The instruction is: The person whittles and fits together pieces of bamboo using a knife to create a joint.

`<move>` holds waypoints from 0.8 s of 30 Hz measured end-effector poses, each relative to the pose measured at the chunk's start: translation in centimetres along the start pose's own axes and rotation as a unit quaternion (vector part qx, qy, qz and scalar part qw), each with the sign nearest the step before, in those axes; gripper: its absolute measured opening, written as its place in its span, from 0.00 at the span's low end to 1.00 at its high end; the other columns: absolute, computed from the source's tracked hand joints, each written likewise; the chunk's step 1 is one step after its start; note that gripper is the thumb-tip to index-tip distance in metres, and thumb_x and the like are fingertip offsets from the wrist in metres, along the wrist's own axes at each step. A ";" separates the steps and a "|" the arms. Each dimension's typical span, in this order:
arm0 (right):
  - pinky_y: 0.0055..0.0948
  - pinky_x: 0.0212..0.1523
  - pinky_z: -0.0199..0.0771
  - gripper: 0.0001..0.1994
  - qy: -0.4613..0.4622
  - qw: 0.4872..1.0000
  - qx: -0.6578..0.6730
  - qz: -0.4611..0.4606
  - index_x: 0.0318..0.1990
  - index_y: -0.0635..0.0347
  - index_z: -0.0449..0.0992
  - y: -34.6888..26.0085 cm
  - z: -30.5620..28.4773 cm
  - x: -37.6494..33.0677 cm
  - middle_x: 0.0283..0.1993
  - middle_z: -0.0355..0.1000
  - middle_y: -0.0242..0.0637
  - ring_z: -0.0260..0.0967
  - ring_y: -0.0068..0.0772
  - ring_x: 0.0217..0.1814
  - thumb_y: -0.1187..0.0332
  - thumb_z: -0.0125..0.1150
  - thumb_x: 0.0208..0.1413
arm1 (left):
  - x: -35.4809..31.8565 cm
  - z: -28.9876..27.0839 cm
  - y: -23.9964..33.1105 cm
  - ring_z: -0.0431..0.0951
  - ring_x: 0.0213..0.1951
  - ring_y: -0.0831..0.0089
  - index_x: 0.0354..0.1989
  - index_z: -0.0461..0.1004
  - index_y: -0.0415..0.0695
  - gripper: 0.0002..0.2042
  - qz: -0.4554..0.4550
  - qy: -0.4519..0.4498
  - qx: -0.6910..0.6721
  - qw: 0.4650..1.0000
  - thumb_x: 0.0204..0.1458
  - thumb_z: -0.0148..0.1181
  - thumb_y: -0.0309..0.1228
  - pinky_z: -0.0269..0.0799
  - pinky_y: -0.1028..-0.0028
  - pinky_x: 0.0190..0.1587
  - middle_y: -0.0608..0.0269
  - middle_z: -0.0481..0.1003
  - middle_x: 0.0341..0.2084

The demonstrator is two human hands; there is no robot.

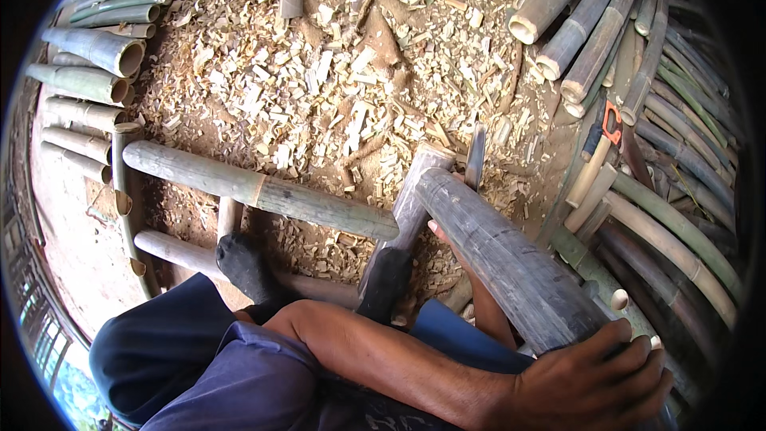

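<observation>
One thick dark bamboo pole [503, 263] runs from the near right corner up toward the middle of the scene, its cut end lying over a pale wooden block [416, 183] that stands among the chips. The left hand [594, 379], its forearm crossing the body from the near left, lies clasped over the near end of this pole, fingers curled across the top and thumb on the near side, so the pole sits directly under the palm and stretches away from it toward the far left. The right hand [447, 239] is mostly hidden beneath the same pole; only a few fingertips show at its left edge just near of the block, touching the underside, and whether it grips cannot be told. A dark flat blade [475, 158] stands just right of the block, beyond the pole's end.

Two feet in black socks [247, 267] rest on the ground left of the pole, one against a pale thin pole [239, 267] lying crosswise. A long grey-green bamboo length [263, 190] lies farther off, reaching from the left to the block. Wood chips [319, 72] cover the earth floor beyond. Stacks of cut bamboo [100, 48] line the far left, and more bamboo poles [590, 24] are heaped along the right, with an orange-handled saw [611, 124] among them.
</observation>
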State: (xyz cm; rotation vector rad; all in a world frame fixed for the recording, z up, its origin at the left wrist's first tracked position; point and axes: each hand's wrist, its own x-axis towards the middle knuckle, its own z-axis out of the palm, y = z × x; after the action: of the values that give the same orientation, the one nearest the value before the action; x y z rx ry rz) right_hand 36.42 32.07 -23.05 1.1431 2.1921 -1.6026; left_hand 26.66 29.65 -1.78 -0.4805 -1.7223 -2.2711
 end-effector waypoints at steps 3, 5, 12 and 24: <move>0.38 0.35 0.74 0.18 0.036 0.999 0.006 0.026 0.55 0.60 0.71 1.0 -0.6 -2.3 0.40 0.73 0.39 0.71 0.35 0.36 0.67 0.64 0.59 | -0.7 0.6 0.8 0.70 0.39 0.70 0.43 0.73 0.49 0.09 -0.025 -0.028 -0.020 0.999 0.55 0.61 0.34 0.70 0.66 0.42 0.66 0.67 0.36; 0.39 0.35 0.74 0.18 0.058 0.997 -0.002 0.045 0.55 0.60 0.71 -0.1 -0.5 -2.9 0.40 0.74 0.40 0.72 0.36 0.37 0.67 0.63 0.59 | -0.4 0.4 1.0 0.70 0.40 0.70 0.43 0.73 0.49 0.10 -0.037 -0.038 -0.041 0.998 0.56 0.61 0.35 0.69 0.66 0.41 0.65 0.66 0.36; 0.41 0.36 0.74 0.16 0.019 0.999 -0.027 0.003 0.54 0.61 0.71 0.6 -1.1 -1.7 0.41 0.74 0.42 0.73 0.39 0.38 0.67 0.61 0.59 | -0.6 0.1 0.4 0.72 0.43 0.68 0.47 0.74 0.46 0.16 -0.002 -0.089 -0.017 0.996 0.52 0.61 0.37 0.69 0.64 0.44 0.63 0.70 0.38; 0.46 0.37 0.75 0.14 0.034 0.996 -0.088 0.004 0.52 0.61 0.72 1.0 -1.5 -3.5 0.41 0.75 0.47 0.75 0.44 0.39 0.68 0.58 0.60 | -0.7 -0.6 -0.2 0.74 0.40 0.71 0.49 0.73 0.51 0.18 0.014 -0.164 -0.032 0.986 0.50 0.64 0.40 0.71 0.64 0.42 0.69 0.71 0.35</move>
State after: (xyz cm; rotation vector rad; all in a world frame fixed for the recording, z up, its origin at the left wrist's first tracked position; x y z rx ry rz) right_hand 39.91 31.87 -21.22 1.1693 2.3137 -1.3531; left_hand 27.17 29.16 -2.43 -0.9314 -1.7740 -2.3366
